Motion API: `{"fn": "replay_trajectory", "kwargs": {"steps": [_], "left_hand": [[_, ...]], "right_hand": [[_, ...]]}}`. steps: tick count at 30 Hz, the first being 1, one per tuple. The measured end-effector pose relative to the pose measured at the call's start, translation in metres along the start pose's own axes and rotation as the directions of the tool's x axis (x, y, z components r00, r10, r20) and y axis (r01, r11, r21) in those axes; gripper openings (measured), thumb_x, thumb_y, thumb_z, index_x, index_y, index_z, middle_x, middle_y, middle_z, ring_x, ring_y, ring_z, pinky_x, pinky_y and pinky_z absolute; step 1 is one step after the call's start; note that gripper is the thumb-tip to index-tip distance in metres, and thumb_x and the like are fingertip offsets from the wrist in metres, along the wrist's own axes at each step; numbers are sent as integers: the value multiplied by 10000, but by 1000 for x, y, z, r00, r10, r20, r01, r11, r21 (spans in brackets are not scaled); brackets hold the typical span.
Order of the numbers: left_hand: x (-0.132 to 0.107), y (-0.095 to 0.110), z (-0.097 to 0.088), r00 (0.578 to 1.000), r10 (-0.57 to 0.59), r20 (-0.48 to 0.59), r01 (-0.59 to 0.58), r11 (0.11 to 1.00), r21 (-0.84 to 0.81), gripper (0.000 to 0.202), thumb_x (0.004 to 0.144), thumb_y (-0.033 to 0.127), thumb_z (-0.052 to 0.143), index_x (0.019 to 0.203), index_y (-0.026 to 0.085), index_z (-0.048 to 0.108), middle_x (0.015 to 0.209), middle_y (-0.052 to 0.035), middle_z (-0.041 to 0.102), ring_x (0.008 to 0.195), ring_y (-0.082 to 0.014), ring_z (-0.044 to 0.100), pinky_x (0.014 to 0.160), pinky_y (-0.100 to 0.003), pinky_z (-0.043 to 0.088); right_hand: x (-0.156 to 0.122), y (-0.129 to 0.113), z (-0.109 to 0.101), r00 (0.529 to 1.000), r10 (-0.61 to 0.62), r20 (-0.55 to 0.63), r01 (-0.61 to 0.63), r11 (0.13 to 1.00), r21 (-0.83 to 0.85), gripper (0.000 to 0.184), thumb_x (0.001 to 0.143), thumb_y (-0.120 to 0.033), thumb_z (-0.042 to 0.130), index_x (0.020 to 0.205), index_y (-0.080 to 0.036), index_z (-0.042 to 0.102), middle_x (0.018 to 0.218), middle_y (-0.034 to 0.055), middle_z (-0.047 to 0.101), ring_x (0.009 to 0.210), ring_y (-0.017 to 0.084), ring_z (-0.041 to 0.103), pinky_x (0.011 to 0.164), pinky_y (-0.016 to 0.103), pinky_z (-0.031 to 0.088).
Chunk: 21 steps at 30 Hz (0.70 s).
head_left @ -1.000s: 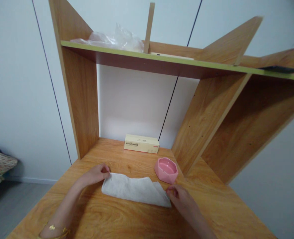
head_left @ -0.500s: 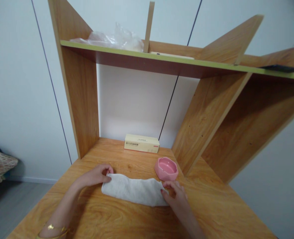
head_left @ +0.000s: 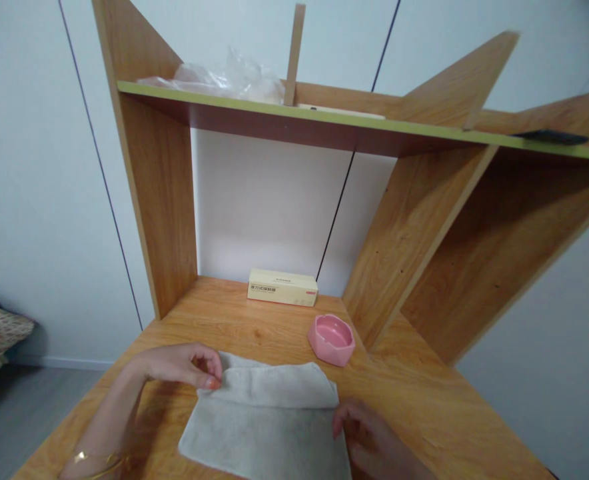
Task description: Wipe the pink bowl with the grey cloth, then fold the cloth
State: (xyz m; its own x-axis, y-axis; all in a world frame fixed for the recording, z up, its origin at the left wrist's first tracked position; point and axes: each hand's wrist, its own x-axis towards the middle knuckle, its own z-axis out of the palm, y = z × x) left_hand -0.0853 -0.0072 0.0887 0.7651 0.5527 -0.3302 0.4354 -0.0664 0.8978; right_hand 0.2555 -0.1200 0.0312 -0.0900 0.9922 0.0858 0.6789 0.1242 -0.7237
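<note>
A pale grey cloth [head_left: 267, 427] lies on the wooden desk [head_left: 254, 333], its far part folded over into a band. My left hand [head_left: 182, 363] pinches the cloth's left edge at the fold. The right hand [head_left: 369, 440] grips the cloth's right edge with curled fingers, near the desk's front. A pink faceted bowl [head_left: 331, 339] stands just beyond the cloth on the right.
A cream box [head_left: 282, 287] lies at the back of the desk against the white wall. Wooden side panels rise left and right. The upper shelf [head_left: 284, 113] carries a clear plastic bag [head_left: 224, 77] and a dark flat object [head_left: 549, 137] at far right.
Both hands have drawn the cloth toward me and opened it out; the narrow folded strip is now a wide sheet with a folded far band. The right hand has moved nearer.
</note>
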Motion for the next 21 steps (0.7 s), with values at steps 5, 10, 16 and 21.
{"fn": "replay_trajectory", "kwargs": {"steps": [5, 10, 16, 21], "left_hand": [[11, -11, 2, 999, 18, -38, -18, 1000, -10, 441, 616, 545, 654, 846, 187, 538, 647, 45, 511, 615, -106, 454, 563, -199, 357], [20, -21, 6, 990, -35, -136, 47, 995, 86, 435, 558, 380, 679, 913, 196, 509, 676, 50, 496, 613, -114, 446, 519, -201, 349], [12, -12, 11, 998, 17, -59, -9, 990, 144, 347, 568, 215, 588, 911, 198, 533, 689, 50, 474, 650, -117, 449, 570, -209, 369], [4, -8, 17, 999, 1, -48, 6, 990, 141, 281, 553, 173, 578, 814, 206, 480, 701, 50, 489, 648, -117, 448, 546, -206, 362]], "right_hand": [[33, 11, 7, 979, 22, -201, -38, 997, -73, 227, 679, -218, 445, 844, -201, 599, 722, 12, 609, 694, 171, 568, 676, 290, 431], [58, 3, 16, 971, 0, -239, -82, 940, -331, 139, 674, -227, 496, 763, -198, 598, 743, 28, 597, 752, 199, 558, 707, 310, 414], [44, -1, 10, 950, -112, -290, 47, 973, -225, 117, 700, -223, 455, 699, -214, 572, 753, 31, 599, 774, 192, 551, 723, 305, 415], [7, 12, 2, 987, -104, -123, 86, 985, -148, 122, 677, -206, 486, 723, -233, 596, 766, 20, 610, 766, 184, 552, 702, 288, 423]]}}
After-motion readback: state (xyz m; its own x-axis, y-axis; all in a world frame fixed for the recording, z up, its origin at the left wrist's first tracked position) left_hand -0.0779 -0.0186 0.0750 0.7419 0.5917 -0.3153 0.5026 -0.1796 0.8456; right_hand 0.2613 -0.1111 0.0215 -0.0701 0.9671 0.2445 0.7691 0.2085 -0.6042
